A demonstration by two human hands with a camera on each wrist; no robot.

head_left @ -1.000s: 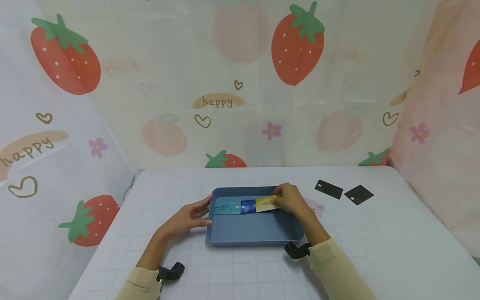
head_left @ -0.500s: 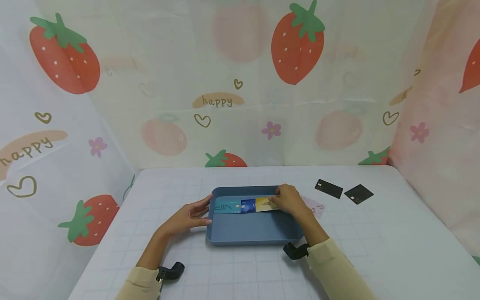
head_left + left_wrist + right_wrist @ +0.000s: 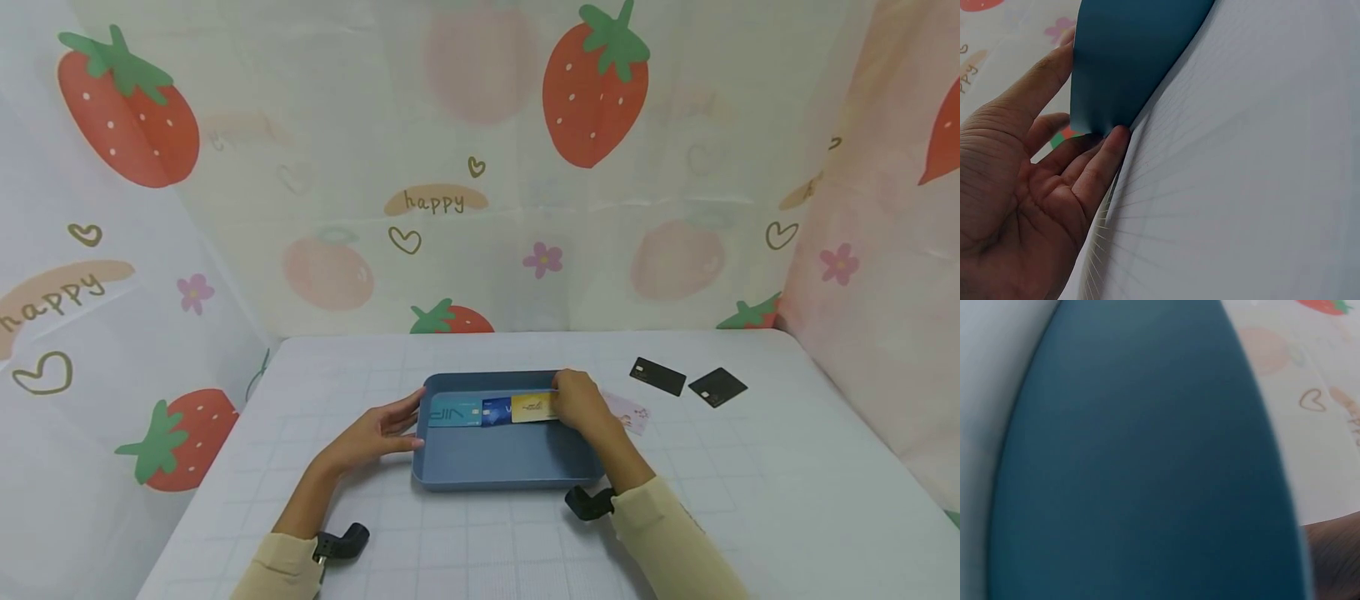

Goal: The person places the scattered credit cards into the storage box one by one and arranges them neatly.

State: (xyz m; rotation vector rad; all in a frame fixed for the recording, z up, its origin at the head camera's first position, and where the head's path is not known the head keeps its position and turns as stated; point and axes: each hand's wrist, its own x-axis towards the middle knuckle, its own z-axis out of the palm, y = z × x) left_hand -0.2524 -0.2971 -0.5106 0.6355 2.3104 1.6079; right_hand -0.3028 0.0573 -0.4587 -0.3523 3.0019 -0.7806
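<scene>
L hand (image 3: 378,432), fingers spread, touches L side of blue tray (image 3: 495,462), & R hand (image 3: 583,404) is at R end of yellow card (image 3: 532,407), can't tell if pinching, card in tray next to dark-blue card (image 3: 496,412).

The tray (image 3: 495,458) appears to be moulded plastic, smooth and matt, with a faint sheen along the rim. The teal card (image 3: 455,413), dark blue card (image 3: 496,412) and yellow card (image 3: 533,407) present as smooth printed plastic. The two black cards (image 3: 657,377) look matt, each with a metallic-looking chip. The pink sheet (image 3: 630,413) is smooth; paper or plastic cannot be determined. Table covering (image 3: 465,542): smooth, low sheen. Backdrop (image 3: 570,208): thin, creased, cloth-like, matt. Sleeves (image 3: 675,542): matt woven-looking cloth. Wrist devices (image 3: 342,543): dark matt plastic in appearance.
</scene>
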